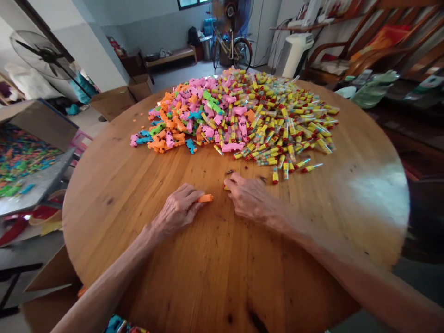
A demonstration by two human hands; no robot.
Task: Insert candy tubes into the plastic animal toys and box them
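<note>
My left hand (181, 203) is closed around a small orange plastic piece (206, 198), whose end sticks out past the fingertips toward the right. A short gap away, my right hand (247, 194) pinches a small tube with a yellow label (226, 188); most of it is hidden by the fingers. Beyond both hands lies a big heap. Its left part is moulded plastic pieces (166, 138) in orange, pink, blue and green. On the right are many clear tubes with yellow labels and red ends (294, 125).
The heap rests on a round wooden table (114, 203). At the left, an open box (34, 125) holds many coloured pieces. A cardboard box (52, 286) stands below the table's left edge. Behind are a standing fan (45, 53), a bicycle (239, 51) and a wooden chair (333, 51).
</note>
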